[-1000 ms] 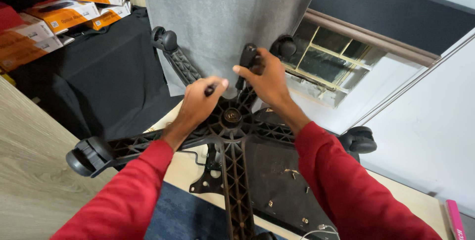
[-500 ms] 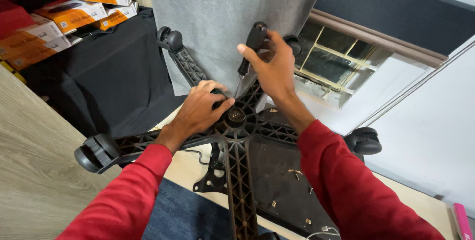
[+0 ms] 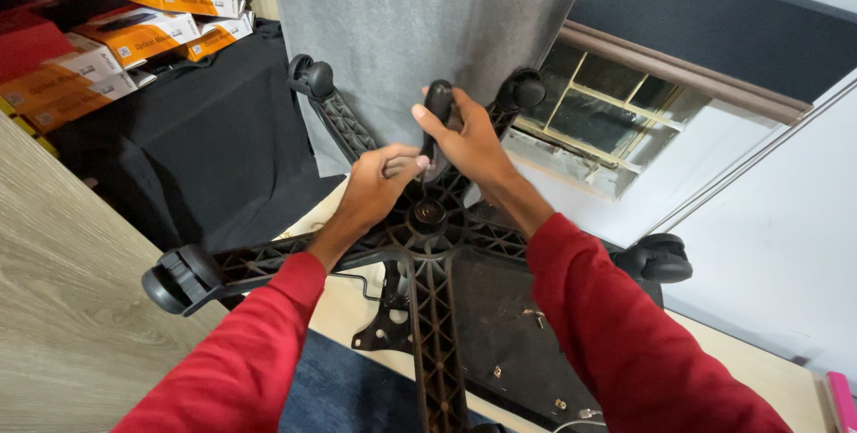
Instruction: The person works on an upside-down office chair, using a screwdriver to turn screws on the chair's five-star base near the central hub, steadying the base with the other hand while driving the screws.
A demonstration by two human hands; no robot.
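Observation:
An upturned chair's black five-armed base fills the middle, its hub facing me. My right hand is closed around the black handle of a tool that stands upright just beyond the hub. My left hand is curled beside it and pinches the tool's lower grey part right above the hub. What the tool's tip touches is hidden behind my fingers. Both my sleeves are red.
Black casters sit on the arm ends at the left, back left, back and right. Behind hang a grey fabric and a black cloth. Orange boxes are stacked top left. A window lies to the right.
My right hand has lifted the black handle up and away from the hub. My left hand has slid from the hub's left side up to the tool's lower end.

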